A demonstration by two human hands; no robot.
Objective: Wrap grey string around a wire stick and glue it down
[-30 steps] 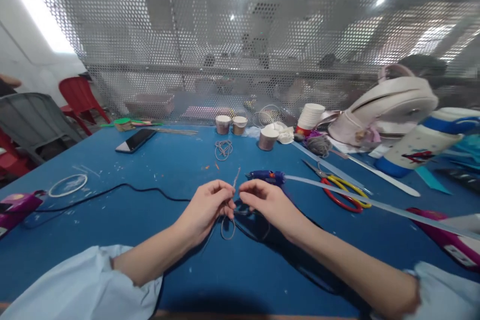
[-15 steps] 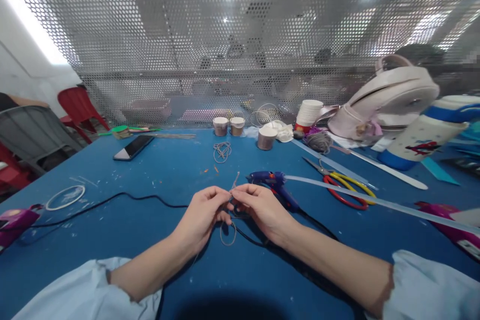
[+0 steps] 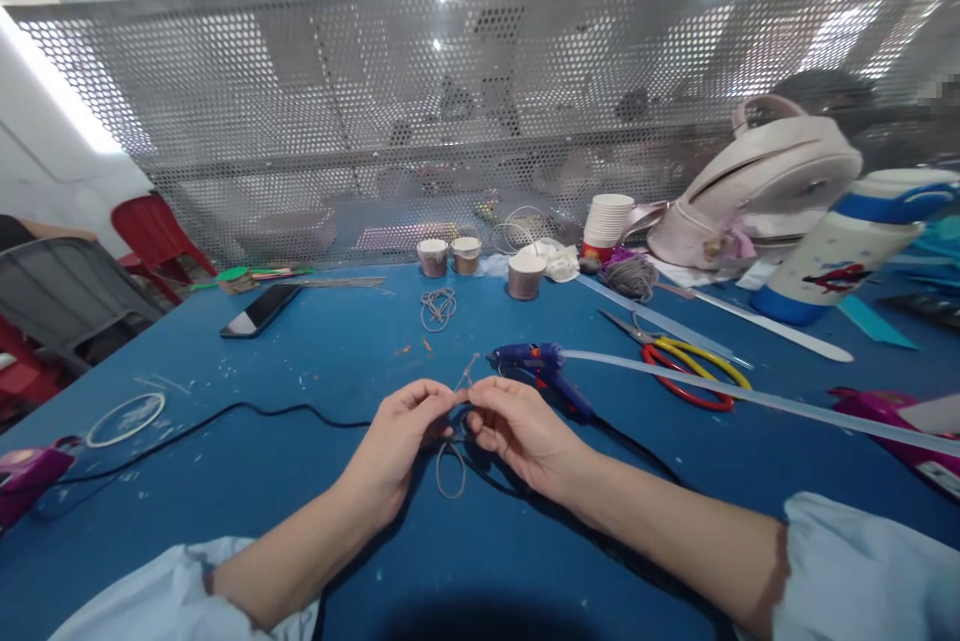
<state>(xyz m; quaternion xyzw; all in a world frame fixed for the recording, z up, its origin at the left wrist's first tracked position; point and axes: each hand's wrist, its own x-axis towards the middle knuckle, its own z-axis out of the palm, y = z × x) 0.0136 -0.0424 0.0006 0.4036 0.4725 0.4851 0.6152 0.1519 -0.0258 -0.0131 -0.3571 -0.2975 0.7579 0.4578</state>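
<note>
My left hand (image 3: 401, 436) and my right hand (image 3: 521, 426) meet over the table, each pinching a thin grey-brown cord (image 3: 451, 477) between thumb and fingers. A loop of the cord hangs below the fingers, and a short end sticks up above them. Part of the cord is hidden by the fingertips. Just beyond my right hand lies a blue glue gun (image 3: 551, 371) with a long clear glue stick (image 3: 675, 383) in its back. A small bundle of similar cord (image 3: 437, 309) rests farther back.
Red-and-yellow scissors (image 3: 686, 366) lie to the right, near a white bottle (image 3: 844, 256). Paper cups (image 3: 526, 278) stand toward the perforated screen (image 3: 360, 121). At left are a phone (image 3: 261, 311), a white ring (image 3: 126, 419) and a black cable (image 3: 247, 406).
Both hands stay pinched on the cord, with the fingertips slightly shifted. My left hand's lower fingers have curled in. The whole view has tilted and shifted a little.
</note>
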